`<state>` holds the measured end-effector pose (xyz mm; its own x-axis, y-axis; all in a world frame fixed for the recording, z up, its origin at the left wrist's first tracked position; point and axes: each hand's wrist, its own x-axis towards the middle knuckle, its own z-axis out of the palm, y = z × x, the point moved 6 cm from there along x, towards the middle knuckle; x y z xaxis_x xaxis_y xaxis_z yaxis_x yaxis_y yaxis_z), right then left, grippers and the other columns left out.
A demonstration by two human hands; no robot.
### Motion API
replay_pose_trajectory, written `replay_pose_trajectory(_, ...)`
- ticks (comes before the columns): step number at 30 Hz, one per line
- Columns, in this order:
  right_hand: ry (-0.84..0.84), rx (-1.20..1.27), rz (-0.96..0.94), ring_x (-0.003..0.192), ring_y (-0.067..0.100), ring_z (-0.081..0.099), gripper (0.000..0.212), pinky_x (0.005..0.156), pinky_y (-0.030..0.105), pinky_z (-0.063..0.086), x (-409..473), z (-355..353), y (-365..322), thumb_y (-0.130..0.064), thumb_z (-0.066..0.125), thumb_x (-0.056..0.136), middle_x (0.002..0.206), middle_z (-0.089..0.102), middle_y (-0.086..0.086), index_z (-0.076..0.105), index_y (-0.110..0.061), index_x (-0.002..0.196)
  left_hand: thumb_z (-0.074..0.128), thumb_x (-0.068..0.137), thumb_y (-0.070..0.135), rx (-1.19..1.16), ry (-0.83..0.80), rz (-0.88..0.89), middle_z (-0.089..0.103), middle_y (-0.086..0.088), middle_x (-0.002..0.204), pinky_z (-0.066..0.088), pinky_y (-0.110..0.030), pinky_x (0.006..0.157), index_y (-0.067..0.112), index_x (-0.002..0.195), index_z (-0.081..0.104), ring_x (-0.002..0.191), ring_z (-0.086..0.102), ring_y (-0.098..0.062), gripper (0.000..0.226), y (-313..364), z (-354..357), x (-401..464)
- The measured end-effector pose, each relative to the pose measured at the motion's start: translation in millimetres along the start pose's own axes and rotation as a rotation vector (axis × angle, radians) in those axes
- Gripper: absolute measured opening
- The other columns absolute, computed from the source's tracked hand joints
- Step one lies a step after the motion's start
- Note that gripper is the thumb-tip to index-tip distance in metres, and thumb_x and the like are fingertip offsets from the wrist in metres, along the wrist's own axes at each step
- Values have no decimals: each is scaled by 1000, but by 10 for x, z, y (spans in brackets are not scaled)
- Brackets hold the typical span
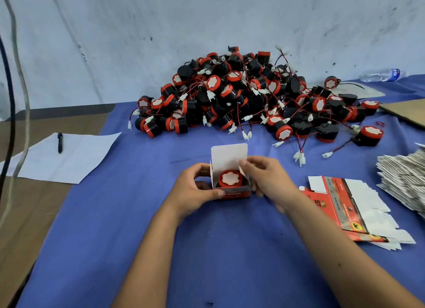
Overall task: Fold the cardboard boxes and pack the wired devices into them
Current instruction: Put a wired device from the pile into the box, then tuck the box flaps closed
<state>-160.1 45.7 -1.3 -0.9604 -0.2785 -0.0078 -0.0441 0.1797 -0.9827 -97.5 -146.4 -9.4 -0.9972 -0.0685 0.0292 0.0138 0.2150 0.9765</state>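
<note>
My left hand (195,188) grips the small red cardboard box (232,188); my right hand (264,179) pinches its three-o'clock flap (243,170). The round red-capped device (230,179) sits high and could jam the lid.

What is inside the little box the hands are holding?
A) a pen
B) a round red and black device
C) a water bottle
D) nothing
B: a round red and black device with a white face sits in the open box, whose lid flap stands up, between the left hand and the right hand.
</note>
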Motion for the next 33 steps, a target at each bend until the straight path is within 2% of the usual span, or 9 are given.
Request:
replay_pose_trajectory(5, -35, 148, -155, 100, 23, 75, 25, 82, 37, 62, 13, 129, 83, -10, 71, 96, 105, 76, -2, 75, -28, 113, 72, 92, 28, -387, -100, -145, 72, -6, 110, 51, -23, 62, 6, 126, 67, 82, 63, -19, 40, -30, 51, -15)
replay_pose_trajectory(9, -64, 196, -263, 74, 35, 66, 24, 70, 48, 57, -18, 180, 40, -4, 64, 100, 96, 72, 11, 73, -24, 110, 72, 96, 20, -267, 109, -120, 70, -4, 86, 44, -20, 49, 16, 101, 74, 63, 56, -14, 7, -74, 67, 22)
replay_pose_trajectory(11, -89, 124, -301, 69, 33, 52, 21, 66, 45, 44, -34, 193, 15, -1, 59, 101, 86, 67, 18, 74, -16, 102, 80, 89, 13, -100, 167, -11, 76, 1, 87, 50, -20, 55, 20, 94, 75, 69, 67, -12, 10, -52, 127, 26)
replay_pose_trajectory(15, -260, 27, -270, 104, 22, 64, 40, 82, 28, 51, -73, 195, -22, -3, 46, 87, 121, 66, 12, 75, -13, 112, 67, 78, -15, -36, 366, 114, 77, 2, 89, 57, -24, 61, 21, 85, 75, 76, 72, -12, 38, -25, 90, 16)
replay_pose_trajectory(18, -339, 25, -264, 113, 13, 62, 39, 88, 23, 49, -118, 170, -37, -16, 49, 87, 128, 64, 4, 76, -20, 114, 56, 78, -24, -156, 323, 45, 79, 0, 92, 59, -29, 63, 17, 82, 75, 81, 74, -16, 46, -37, 88, -10)
replay_pose_trajectory(21, -240, -142, -333, 100, 23, 65, 24, 91, 40, 54, -128, 153, -9, -27, 80, 89, 116, 67, -5, 77, -26, 112, 49, 89, -15, -461, 79, -74, 74, -15, 122, 61, -36, 82, 4, 89, 74, 104, 74, -28, 31, -96, 37, -8)
replay_pose_trajectory(24, -218, -214, -401, 101, 18, 66, 34, 87, 38, 56, -144, 170, -30, -24, 89, 80, 115, 68, -8, 76, -22, 112, 62, 92, 14, -405, -71, -31, 70, -11, 132, 55, -42, 99, 1, 104, 73, 117, 69, -29, 21, -80, -25, -66)
replay_pose_trajectory(28, -210, -333, -538, 103, 13, 65, 35, 80, 18, 52, -164, 168, -111, -19, 90, 78, 116, 66, 0, 76, -14, 110, 91, 75, 9, -13, 12, 129, 72, 3, 128, 58, -48, 99, 11, 99, 75, 110, 71, -34, 29, -55, -7, -67)
replay_pose_trajectory(33, -164, -490, -622, 95, 15, 64, 33, 85, 35, 54, -176, 208, -141, -24, 87, 82, 113, 66, -1, 73, -15, 110, 88, 71, 27, 82, 49, 191, 74, 9, 121, 54, -60, 97, 25, 92, 74, 99, 61, -54, 26, 4, 11, -70)
